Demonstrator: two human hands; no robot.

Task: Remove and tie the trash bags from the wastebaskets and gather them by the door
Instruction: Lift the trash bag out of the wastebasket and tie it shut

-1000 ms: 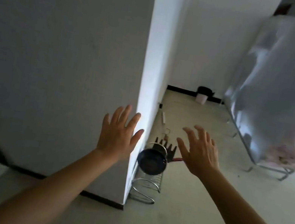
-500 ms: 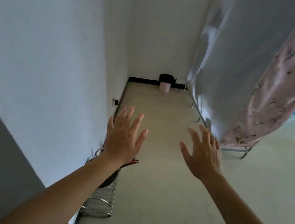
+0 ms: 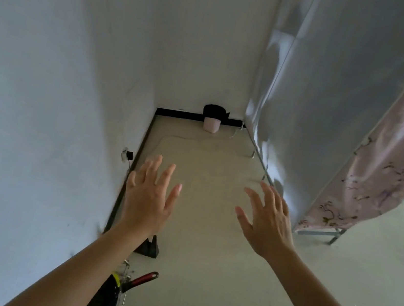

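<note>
A small pale wastebasket (image 3: pixel 210 128) stands on the floor against the far wall, at the end of a narrow passage. A black trash bag (image 3: pixel 213 111) lines it and folds over its rim. My left hand (image 3: pixel 150 199) and my right hand (image 3: pixel 266 219) are stretched out in front of me, palms down, fingers spread, both holding nothing. Both hands are well short of the wastebasket, with bare floor between.
A white wall (image 3: pixel 41 111) runs along the left with a plug and cable (image 3: pixel 128 156) low down. A grey fabric-covered frame (image 3: pixel 340 96) with a floral cloth (image 3: pixel 396 149) stands on the right. A black pan with a red handle (image 3: pixel 143 278) and a dark object (image 3: pixel 150 247) sit by the left wall.
The view has come around the wall corner and moved into the passage. The wastebasket is now centred ahead and nearer. The pan and wire rack have dropped to the bottom edge. Both hands stay open.
</note>
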